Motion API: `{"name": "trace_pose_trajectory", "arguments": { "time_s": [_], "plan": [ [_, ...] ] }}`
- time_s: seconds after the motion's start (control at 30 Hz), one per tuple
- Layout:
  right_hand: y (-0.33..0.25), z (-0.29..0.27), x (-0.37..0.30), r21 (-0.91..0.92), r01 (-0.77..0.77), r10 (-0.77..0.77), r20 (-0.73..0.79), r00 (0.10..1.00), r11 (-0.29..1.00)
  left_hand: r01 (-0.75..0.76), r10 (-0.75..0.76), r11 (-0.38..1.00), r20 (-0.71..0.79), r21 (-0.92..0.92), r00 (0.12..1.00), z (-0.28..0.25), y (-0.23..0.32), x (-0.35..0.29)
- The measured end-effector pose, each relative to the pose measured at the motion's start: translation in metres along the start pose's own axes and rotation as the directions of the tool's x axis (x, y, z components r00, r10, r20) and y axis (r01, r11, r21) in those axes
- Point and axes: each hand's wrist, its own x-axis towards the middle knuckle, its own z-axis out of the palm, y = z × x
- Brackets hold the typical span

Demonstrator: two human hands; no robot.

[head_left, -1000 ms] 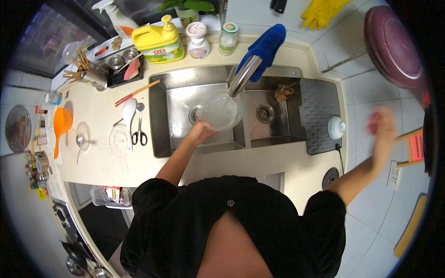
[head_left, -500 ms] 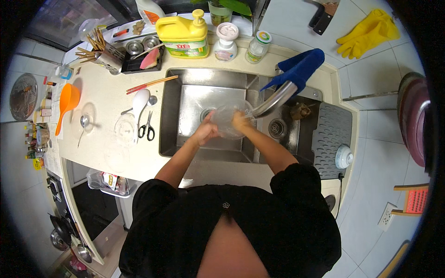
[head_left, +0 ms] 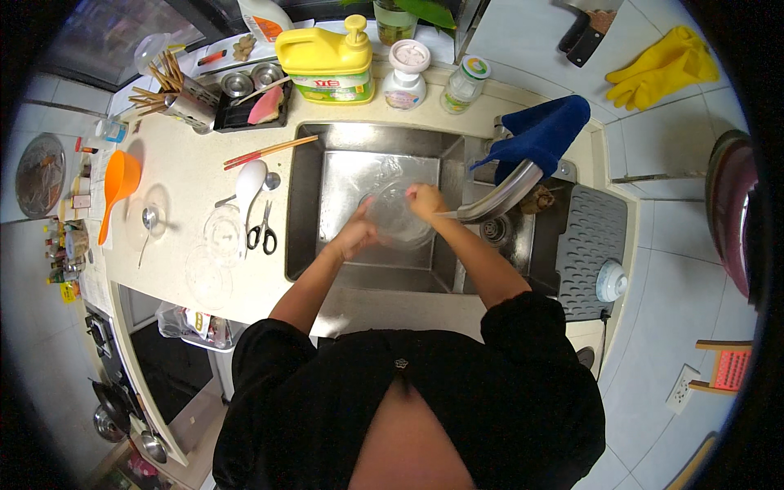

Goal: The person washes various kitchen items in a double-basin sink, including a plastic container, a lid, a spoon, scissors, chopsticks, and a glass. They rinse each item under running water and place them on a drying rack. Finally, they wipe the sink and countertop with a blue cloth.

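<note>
Gripped at its left side by the left hand [head_left: 357,235], a clear bowl [head_left: 400,224] is in the sink's left basin, right of that basin's middle; whether it touches the bottom I cannot tell. Fingers bent, the right hand [head_left: 425,202] meets the bowl's far right side, though whether it clasps the rim is unclear. Near the worktop's [head_left: 175,265] front edge, left of the sink [head_left: 367,279], lie two clear discs [head_left: 210,278]. On the mat's [head_left: 592,245] right edge, beside the sink, sits a small white-and-blue bowl [head_left: 611,282]. Scissors [head_left: 263,233] rest just beside the sink's left edge, with a white rice spoon [head_left: 251,184] next to them. Farther off, chopsticks [head_left: 265,154] reach the sink's back left corner, and a blue cloth [head_left: 543,131] hangs over the metal tap [head_left: 506,194]. Along the worktop's back edge stand a yellow jug [head_left: 327,57], a pump bottle [head_left: 405,80] and a glass jar [head_left: 465,85].
</note>
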Motion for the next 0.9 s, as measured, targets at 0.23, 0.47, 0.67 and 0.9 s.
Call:
{"name": "trace_pose_trajectory", "arguments": {
  "time_s": [0.23, 0.47, 0.67, 0.9],
  "plan": [
    [-0.009, -0.051, -0.003, 0.4, 0.088, -0.045, -0.114, 0.992, 0.912, 0.039, -0.036, 0.999, 0.068, -0.034, 0.997, -0.001, 0.013, -0.028],
    [-0.013, -0.056, 0.004, 0.371, -0.012, -0.16, 0.428, 0.889, 0.929, 0.16, -0.163, 0.984, 0.043, 0.077, 0.986, 0.011, 0.034, -0.046],
    [-0.004, -0.064, -0.017, 0.317, 0.104, -0.19, 0.255, 0.948, 0.943, 0.162, -0.14, 0.977, 0.16, -0.137, 0.977, -0.016, 0.01, -0.031],
    [-0.021, -0.089, -0.054, 0.442, -0.594, 0.183, 0.678, 0.712, 0.672, 0.095, -0.078, 0.983, 0.114, -0.155, 0.99, 0.006, 0.018, -0.035]
  ]
}}
